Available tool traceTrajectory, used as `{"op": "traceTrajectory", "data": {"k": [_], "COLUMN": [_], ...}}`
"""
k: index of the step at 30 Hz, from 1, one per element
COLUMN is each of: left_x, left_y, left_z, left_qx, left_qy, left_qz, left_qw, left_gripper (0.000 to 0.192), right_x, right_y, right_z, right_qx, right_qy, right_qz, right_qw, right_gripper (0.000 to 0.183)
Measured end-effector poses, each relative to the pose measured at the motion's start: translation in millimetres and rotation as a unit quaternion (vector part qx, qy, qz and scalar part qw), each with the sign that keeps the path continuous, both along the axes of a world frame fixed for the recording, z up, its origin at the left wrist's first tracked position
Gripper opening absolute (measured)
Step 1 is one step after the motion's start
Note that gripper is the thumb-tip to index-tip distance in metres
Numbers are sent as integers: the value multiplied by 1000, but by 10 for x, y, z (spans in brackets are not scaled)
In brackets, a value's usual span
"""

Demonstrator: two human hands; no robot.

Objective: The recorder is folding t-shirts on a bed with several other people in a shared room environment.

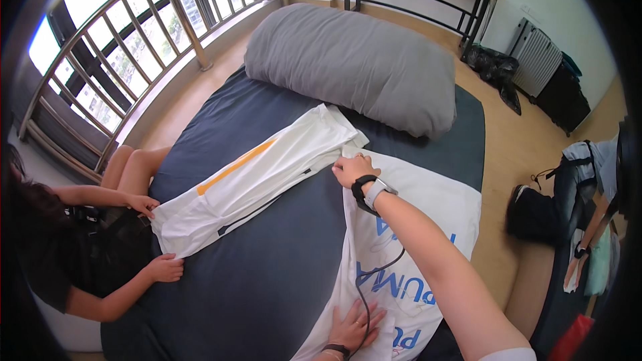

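Note:
A white cloth garment point(416, 175) with blue PUMA lettering lies lengthwise on the dark blue bed sheet point(281, 271). Near its far left corner, my right hand point(355, 168) pinches the garment's edge, with a watch and a black band at that wrist. Flat on the near part of the same garment rests my left hand point(356, 326), fingers spread. A dark cable point(360, 291) runs over the lettering and across my left hand. To the left lies a folded white garment point(251, 180) with an orange stripe; a seated person's hands point(163, 265) hold its near end.
A rolled grey duvet point(351, 65) lies across the far end of the bed. Metal railings point(150, 35) stand along the window at left. At right are a silver suitcase point(539, 55), a black plastic bag point(491, 65) and another person point(582, 195) handling cloth.

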State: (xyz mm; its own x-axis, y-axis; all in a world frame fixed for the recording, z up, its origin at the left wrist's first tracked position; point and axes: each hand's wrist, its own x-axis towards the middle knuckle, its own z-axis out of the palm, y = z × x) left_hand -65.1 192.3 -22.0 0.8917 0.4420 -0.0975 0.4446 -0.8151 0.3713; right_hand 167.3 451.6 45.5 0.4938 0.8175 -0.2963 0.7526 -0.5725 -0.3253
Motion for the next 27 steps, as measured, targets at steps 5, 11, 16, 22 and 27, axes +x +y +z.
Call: {"op": "traceTrajectory", "data": {"k": [5, 11, 16, 22, 27], "left_x": [3, 26, 74, 44, -27], "left_y": [-8, -17, 17, 0, -29], "left_z": [2, -6, 70, 31, -45], "left_qx": [12, -9, -15, -19, -24], "left_qy": [-21, 9, 57, 16, 1], "left_qz": [8, 9, -14, -8, 19], "left_qw": [1000, 1000, 998, 1000, 1000], "left_gripper": [47, 50, 49, 48, 47], "right_x": [-19, 186, 765, 1578, 1433], "right_y": [91, 155, 200, -34, -287], "right_z": [-21, -123, -757, -983, -715], "right_qx": [-57, -63, 195, 179, 189], "right_qy": [-113, -47, 69, 488, 633], "right_qz": [38, -63, -162, -314, -340], "right_qw": [991, 995, 965, 795, 669], "right_gripper": [32, 35, 15, 9, 20]}}
